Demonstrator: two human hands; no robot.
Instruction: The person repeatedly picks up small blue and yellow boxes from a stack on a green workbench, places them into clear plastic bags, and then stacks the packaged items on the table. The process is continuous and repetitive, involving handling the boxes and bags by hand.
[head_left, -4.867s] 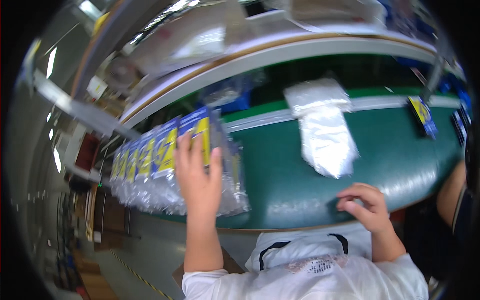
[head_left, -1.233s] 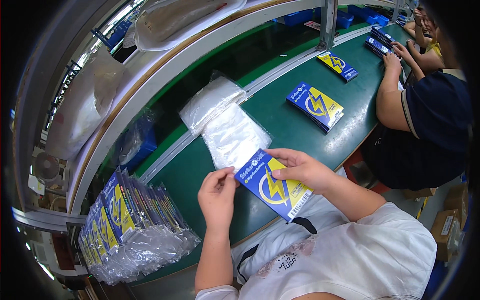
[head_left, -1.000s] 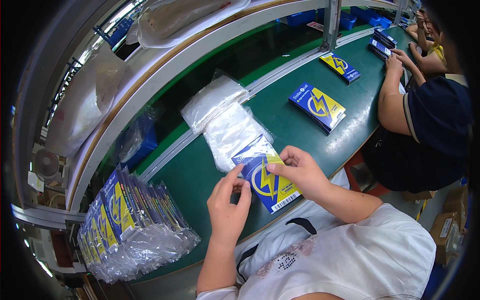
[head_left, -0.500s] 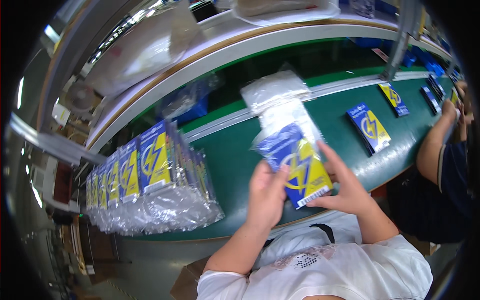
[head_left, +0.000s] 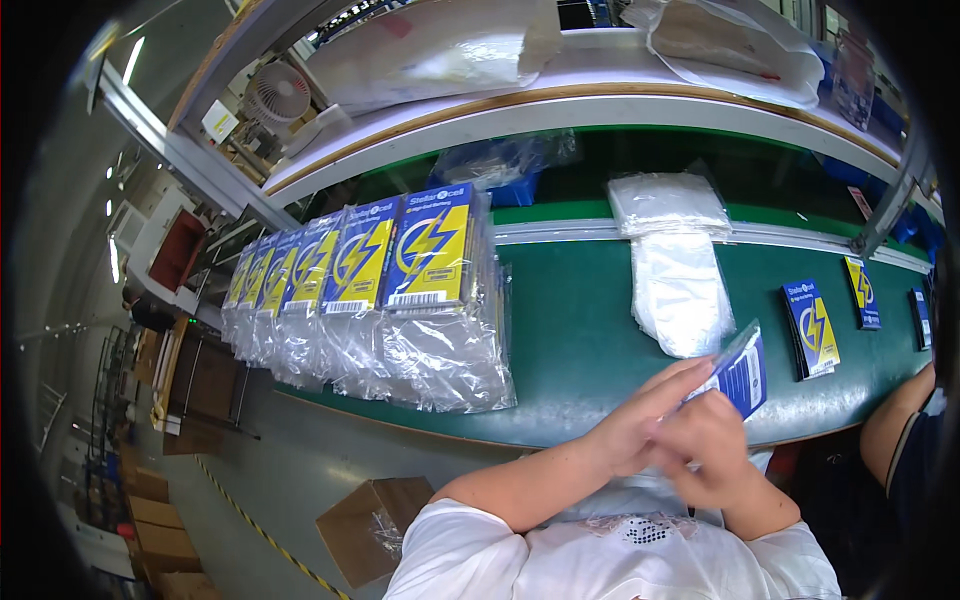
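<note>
Held pack: the blue pack (head_left: 745,385) is above the near edge of the green bench (head_left: 570,340), just right of the near end of the clear bag stack (head_left: 682,290); it is tilted, and clear film shows at its far end.
Left hand: the person's left hand (head_left: 640,425) is closed on the pack's near left part, fingers stretched along its side.
Right hand: the right hand (head_left: 708,450) is curled against the near end and blurred; whether it pinches the pack or the film cannot be told.
Just changed: moments ago the blue-and-yellow front faced up over the bag stack; now a blue side with pale print shows, and the hands have drawn together at the near end.
Meaning for the work: handling seems to have passed from the front to the near end; the pack is not yet with the bagged row.
Bagged row: bagged packs (head_left: 365,320) lean in a row at left, fronts showing, well apart from the hands.
Loose packs: a near pack (head_left: 812,330) and a farther pack (head_left: 863,293) lie at right.
</note>
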